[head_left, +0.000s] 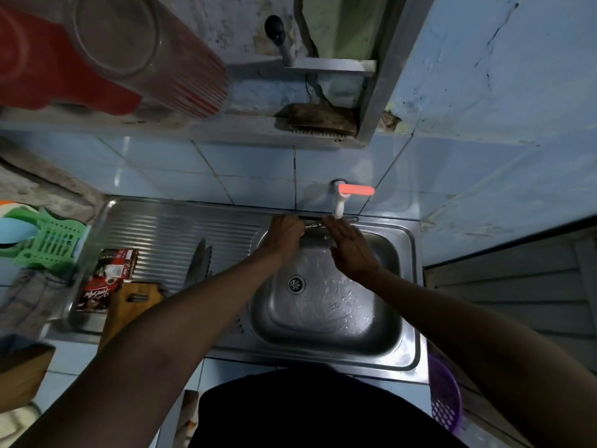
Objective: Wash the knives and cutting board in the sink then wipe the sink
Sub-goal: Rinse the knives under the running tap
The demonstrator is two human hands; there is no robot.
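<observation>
Both hands are held under the tap [339, 202] at the back rim of the sink [326, 302], in the middle of the frame. The left hand [286, 236] is curled around a small item, apparently a knife [312, 225]; only a short dark piece is seen between the two hands, lying roughly left to right along the back rim, and which end is the blade cannot be told. The right hand [350, 250] is kept flat, its fingers straight and together, pressed toward that item as if rubbing it under the water. The basin floor is seen wet and rippled around the drain [296, 283].

Two more knives [199, 261] are laid on the ribbed drainboard [181, 227] to the left of the basin, side by side, their long axes running nearly front to back with the tips toward the tiled wall. Whether they have been washed cannot be told. The wooden cutting board [135, 302] is set at the front left of the drainboard, partly hidden by the left forearm, its handle hole toward the wall; it appears dry. A printed sachet pack [108, 279] lies just beside it.

The task is judged to be in its washing stage: one knife is in hand, the board appears unwashed, and the sink has not yet been wiped.
</observation>
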